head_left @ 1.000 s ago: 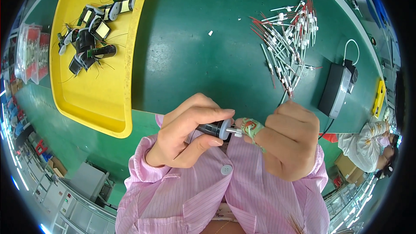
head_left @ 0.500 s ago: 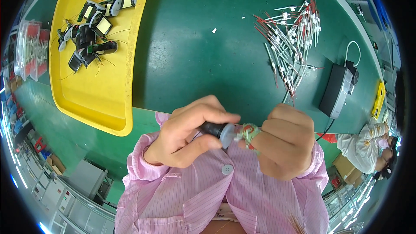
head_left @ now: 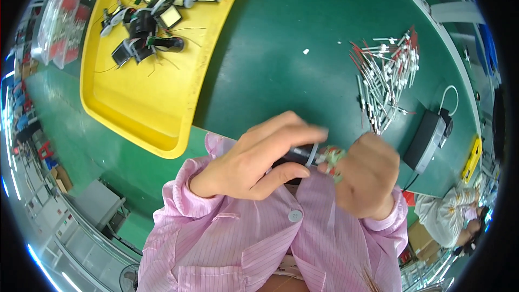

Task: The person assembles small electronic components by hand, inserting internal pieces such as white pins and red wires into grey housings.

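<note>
Black cylinder [head_left: 294,156]: sitting between both hands before the pink shirt [head_left: 227,243], its grey end cap [head_left: 313,154] facing right.
Left hand [head_left: 265,154]: pinching the cylinder between thumb and fingers, index tip blurring.
Right hand [head_left: 368,176]: curling closed, seeming to pinch a small white piece [head_left: 322,158] beside the cap; blur is hiding the exact contact.
Finger wrap [head_left: 335,162]: covering a right fingertip, probably dulling its feel.
Good handling: bracing the cylinder firmly and working straight along its axis are likely helping; twisting sideways would be risking strain on the white piece.
Lead pile [head_left: 386,78]: lying beyond the right hand on the green table [head_left: 270,59].
Black box [head_left: 423,141]: standing right of the pile.
Yellow tray [head_left: 135,100]: holding more black cylinders [head_left: 142,23], farther left.
</note>
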Motion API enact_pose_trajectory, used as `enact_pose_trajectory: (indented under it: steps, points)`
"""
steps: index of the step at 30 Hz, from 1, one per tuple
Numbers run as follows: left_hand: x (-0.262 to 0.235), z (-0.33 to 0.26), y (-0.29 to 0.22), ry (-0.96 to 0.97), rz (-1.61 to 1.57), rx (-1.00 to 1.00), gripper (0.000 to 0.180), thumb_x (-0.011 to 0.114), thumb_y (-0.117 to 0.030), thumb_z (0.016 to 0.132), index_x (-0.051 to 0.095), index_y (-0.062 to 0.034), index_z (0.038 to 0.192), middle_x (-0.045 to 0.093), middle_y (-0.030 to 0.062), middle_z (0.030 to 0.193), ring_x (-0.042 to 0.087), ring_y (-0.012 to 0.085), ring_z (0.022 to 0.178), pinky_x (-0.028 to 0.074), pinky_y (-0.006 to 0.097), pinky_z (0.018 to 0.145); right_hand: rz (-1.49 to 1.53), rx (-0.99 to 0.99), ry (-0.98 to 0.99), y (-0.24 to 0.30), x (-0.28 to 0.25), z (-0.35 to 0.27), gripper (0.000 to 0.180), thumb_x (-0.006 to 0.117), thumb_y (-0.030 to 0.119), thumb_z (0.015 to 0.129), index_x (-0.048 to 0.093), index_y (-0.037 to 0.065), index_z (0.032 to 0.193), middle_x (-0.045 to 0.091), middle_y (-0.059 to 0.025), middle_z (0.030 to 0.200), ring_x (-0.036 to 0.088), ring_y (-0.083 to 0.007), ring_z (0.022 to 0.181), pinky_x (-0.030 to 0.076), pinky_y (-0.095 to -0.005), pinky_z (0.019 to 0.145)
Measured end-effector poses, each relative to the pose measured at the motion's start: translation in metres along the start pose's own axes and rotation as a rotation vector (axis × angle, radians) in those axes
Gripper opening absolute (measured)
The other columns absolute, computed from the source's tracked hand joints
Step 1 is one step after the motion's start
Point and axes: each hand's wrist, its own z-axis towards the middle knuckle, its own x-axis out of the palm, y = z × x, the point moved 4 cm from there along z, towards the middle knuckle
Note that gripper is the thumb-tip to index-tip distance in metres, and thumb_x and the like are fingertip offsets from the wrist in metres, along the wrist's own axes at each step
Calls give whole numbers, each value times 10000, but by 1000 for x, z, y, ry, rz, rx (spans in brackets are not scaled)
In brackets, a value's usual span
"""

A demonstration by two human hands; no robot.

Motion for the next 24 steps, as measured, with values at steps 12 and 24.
enact_pose_trajectory:
  steps: [12, 24]
  points:
    - [-105, 27, -18, -84, 1600, 6, 130, 557, 37, 681, 574, 8, 807, 545, 117, 830, 533, 286, 819, 454, 371, 721, 307, 857, -270, -265, -79, 99, 261, 568, 252, 894, 622, 5, 961, 567, -67, 730, 490, -133, 589, 418, -285, 564]
    - [-148, -44, -9, -734, 224, -256, 270, 563, -22, 895, 502, 18, 1155, 533, 113, 1052, 518, 226, 914, 454, 322, 827, -124, 538, 115, -86, -24, -12, 90, 575, -43, 688, 619, -10, 760, 577, -186, 712, 579, -365, 638, 463, -434, 583]
